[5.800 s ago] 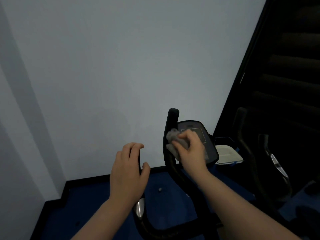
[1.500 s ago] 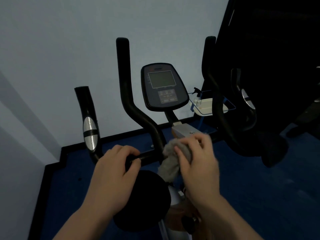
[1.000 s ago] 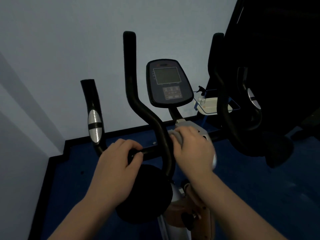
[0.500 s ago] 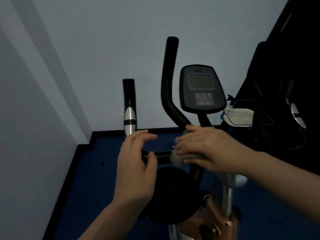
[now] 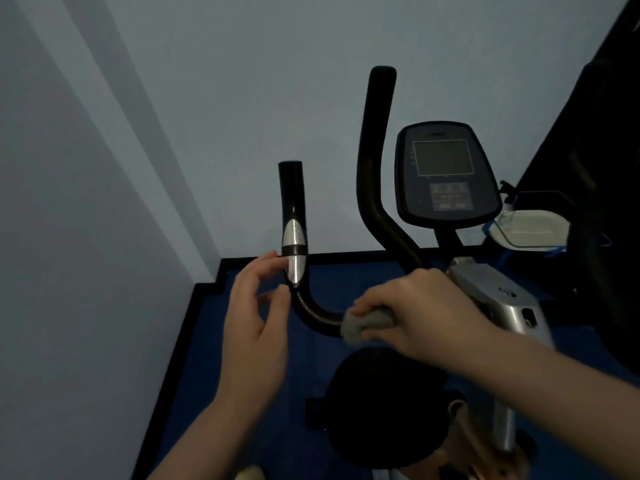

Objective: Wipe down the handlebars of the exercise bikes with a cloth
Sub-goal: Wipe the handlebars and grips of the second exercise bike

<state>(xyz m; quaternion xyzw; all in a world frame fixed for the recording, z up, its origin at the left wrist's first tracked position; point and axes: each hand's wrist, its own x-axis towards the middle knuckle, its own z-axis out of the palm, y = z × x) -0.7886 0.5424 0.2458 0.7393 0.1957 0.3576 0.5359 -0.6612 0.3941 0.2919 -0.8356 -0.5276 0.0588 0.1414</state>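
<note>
The right hand (image 5: 420,313) grips a bunched grey cloth (image 5: 367,323), soft and nubbly, pressed against the low curved bar of the handlebar (image 5: 313,311), a glossy black tube that bends up into a short upright grip (image 5: 292,202). That grip carries two silvery metal sensor plates (image 5: 294,251), smooth and pointed like leaves, parted by a black band. The left hand (image 5: 256,327) hovers open just beside the grip, fingers loosely spread, a fingertip near the lower plate; whether it touches cannot be told. A taller matte black bar (image 5: 375,161) rises in an S-curve beside the console (image 5: 446,174), a rounded dark panel with a rectangular screen and a block of buttons. Below it sits a silver-grey plastic housing (image 5: 498,299), and nearer the camera a round black saddle (image 5: 384,403). The floor (image 5: 207,358) is deep blue with a black skirting edge against plain pale walls (image 5: 173,116) that meet in a corner at left. A whitish tray (image 5: 530,230) lies at right, beside dark equipment.
</note>
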